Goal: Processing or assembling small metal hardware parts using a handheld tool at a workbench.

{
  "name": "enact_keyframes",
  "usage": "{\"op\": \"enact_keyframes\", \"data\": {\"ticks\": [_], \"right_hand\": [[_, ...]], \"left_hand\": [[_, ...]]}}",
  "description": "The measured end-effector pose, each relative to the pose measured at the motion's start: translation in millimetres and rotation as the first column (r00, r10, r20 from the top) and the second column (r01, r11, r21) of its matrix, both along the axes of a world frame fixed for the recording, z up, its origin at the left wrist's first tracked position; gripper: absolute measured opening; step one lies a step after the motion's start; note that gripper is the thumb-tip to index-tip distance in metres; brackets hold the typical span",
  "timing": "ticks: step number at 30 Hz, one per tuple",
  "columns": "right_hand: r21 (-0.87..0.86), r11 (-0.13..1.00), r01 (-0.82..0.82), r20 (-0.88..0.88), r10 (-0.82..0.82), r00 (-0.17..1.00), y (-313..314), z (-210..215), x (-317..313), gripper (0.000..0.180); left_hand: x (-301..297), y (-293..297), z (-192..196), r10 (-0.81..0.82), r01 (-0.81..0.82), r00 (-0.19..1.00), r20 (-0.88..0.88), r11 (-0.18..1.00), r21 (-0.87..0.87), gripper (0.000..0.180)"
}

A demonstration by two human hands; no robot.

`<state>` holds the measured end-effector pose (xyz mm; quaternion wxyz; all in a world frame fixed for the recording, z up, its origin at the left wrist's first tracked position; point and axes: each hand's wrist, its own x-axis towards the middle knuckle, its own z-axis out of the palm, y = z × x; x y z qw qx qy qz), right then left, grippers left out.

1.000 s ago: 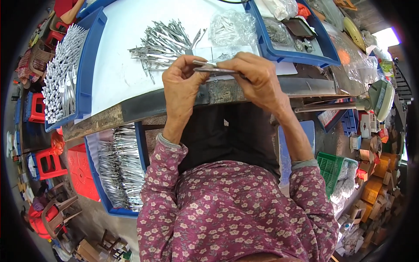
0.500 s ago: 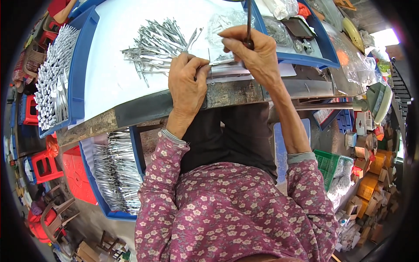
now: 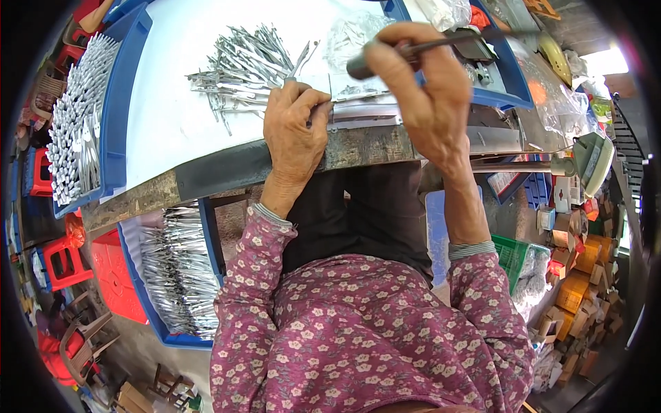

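Note:
My left hand (image 3: 296, 134) rests at the table's front edge, thumb and forefinger pinched on a slim metal piece that is mostly hidden by the fingers. Beside those fingertips a thin pin (image 3: 330, 85) stands upright. Raised to the right of it, my right hand (image 3: 441, 93) is blurred by motion. Its fingers wrap a screwdriver-like tool (image 3: 359, 67) with a dark rounded handle end and a long thin shaft pointing right. Just beyond my left hand lies a loose heap of slim silver metal pieces (image 3: 251, 62) on the white table covering (image 3: 169, 117).
A blue tray (image 3: 113, 148) of upright white-ended pieces stands at left. Below the table, another blue tray (image 3: 189, 340) holds many silver pieces. A clear plastic bag (image 3: 354, 34) and a blue bin (image 3: 506, 96) lie beyond my hands. A lamp (image 3: 593, 162) juts out at right.
My right hand has moved right and toward me, away from the left fingertips. The tool has swung from upright to nearly level. My left hand holds its place.

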<state>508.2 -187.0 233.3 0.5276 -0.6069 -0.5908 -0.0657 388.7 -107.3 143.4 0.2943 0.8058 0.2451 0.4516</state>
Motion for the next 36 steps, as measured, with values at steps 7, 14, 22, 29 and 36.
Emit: {"op": "enact_keyframes", "data": {"ticks": [7, 14, 22, 29, 36], "right_hand": [[-0.378, 0.916, 0.134, 0.106, -0.101, 0.989, -10.3, -32.1, 5.2, 0.023], [0.027, 0.991, 0.133, -0.185, -0.126, 0.975, -20.1, 9.0, 9.5, 0.019], [-0.268, 0.946, 0.182, -0.204, -0.240, 0.949, -21.3, -46.0, 25.2, 0.025], [-0.265, 0.942, 0.205, -0.205, -0.263, 0.943, -31.8, -15.5, 42.0, 0.025], [-0.304, 0.939, 0.163, 0.118, -0.133, 0.984, 14.1, -16.2, 64.1, 0.016]], "left_hand": [[2.2, -4.5, 2.7, -0.011, 0.011, 1.000, -0.003, 0.999, 0.030, 0.006], [2.0, -2.2, 3.2, -0.025, 0.025, 1.000, 0.002, 1.000, 0.011, 0.005], [2.6, 0.4, 6.3, -0.019, 0.022, 0.998, -0.052, 0.998, 0.066, 0.006], [6.3, -2.6, 20.8, -0.047, 0.073, 0.984, -0.173, 0.986, 0.150, 0.015], [22.3, -6.8, 12.8, -0.074, 0.120, 0.978, -0.194, 0.964, 0.237, 0.010]]}}
